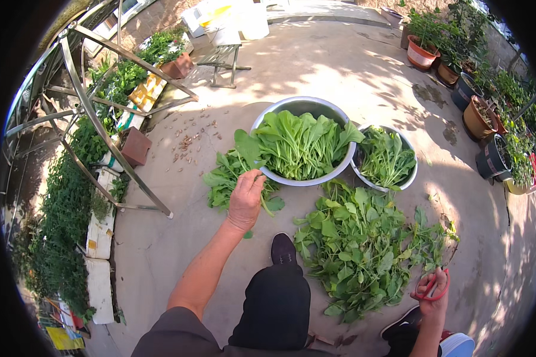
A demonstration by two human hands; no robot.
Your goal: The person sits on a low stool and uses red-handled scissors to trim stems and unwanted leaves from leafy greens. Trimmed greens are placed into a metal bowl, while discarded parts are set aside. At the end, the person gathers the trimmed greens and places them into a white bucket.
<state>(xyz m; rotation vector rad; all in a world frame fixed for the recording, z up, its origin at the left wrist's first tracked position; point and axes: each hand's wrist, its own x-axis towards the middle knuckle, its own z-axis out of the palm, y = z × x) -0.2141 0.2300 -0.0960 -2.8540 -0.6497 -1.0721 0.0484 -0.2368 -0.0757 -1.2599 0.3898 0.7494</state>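
My left hand (246, 198) pinches the stem of a leafy green (248, 147) just left of the large metal basin (303, 182), above a small heap of leaves (221, 176). Upright bunches of leafy greens (301, 143) fill much of that basin. Touching its right side, a smaller metal basin (412, 178) holds more leafy greens (386, 158). A large pile of greens (357, 245) lies on the ground before me. At the pile's lower right, my right hand (432, 292) grips red-handled scissors (442, 290); their blades are hard to make out.
A metal frame (102, 125) and white foam planters (100, 267) stand at left. Potted plants (422, 53) line the right side. A slatted stool (221, 56) bears a white bucket (223, 33). Small brown pieces (185, 143) lie scattered on the concrete. My shoe (283, 250) is beside the pile.
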